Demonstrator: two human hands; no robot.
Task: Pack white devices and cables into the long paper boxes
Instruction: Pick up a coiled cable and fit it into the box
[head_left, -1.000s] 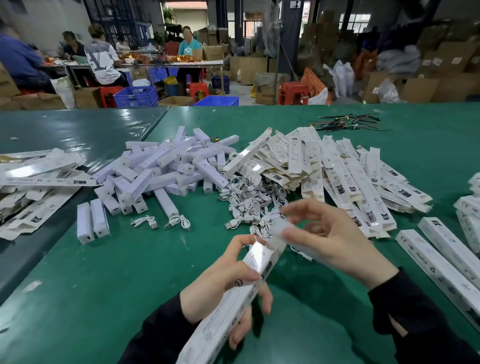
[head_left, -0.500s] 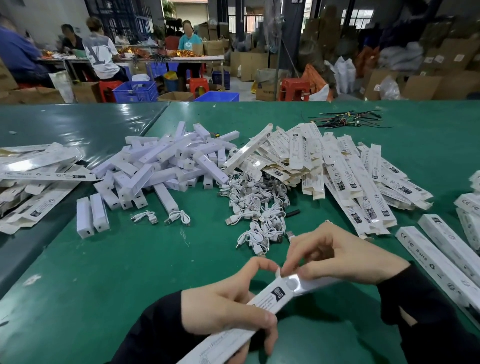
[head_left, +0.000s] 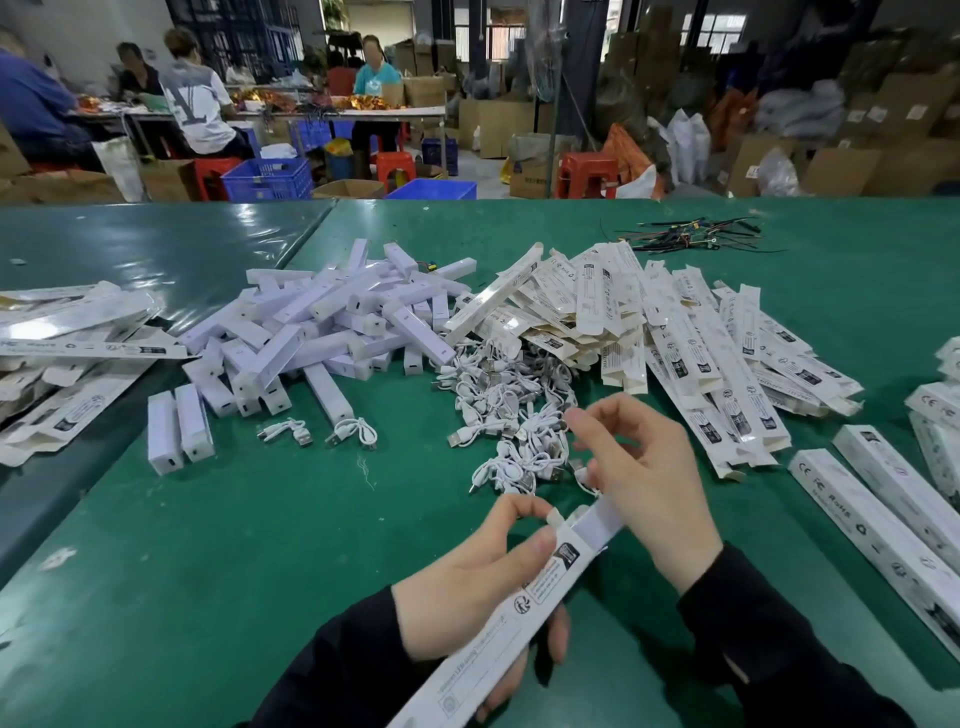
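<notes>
Head view: left hand (head_left: 467, 587) grips long box (head_left: 524, 608) pointing up-right; right hand (head_left: 644, 483) pinches cable (head_left: 584, 475).

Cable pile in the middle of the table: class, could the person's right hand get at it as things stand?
Probably yes. The right hand hovers right at the near edge of the cable pile with nothing between them, though its fingers are busy at the open end of the box that the left hand grips.

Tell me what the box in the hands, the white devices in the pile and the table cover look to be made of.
Box: thin printed card, matte, with folded flaps at its open end. Devices: probably hard plastic, smooth white, with crisp edges and a small port in the end. Table cover: green sheet, likely vinyl or rubber; it glares under the light and wrinkles at the seam.
</notes>
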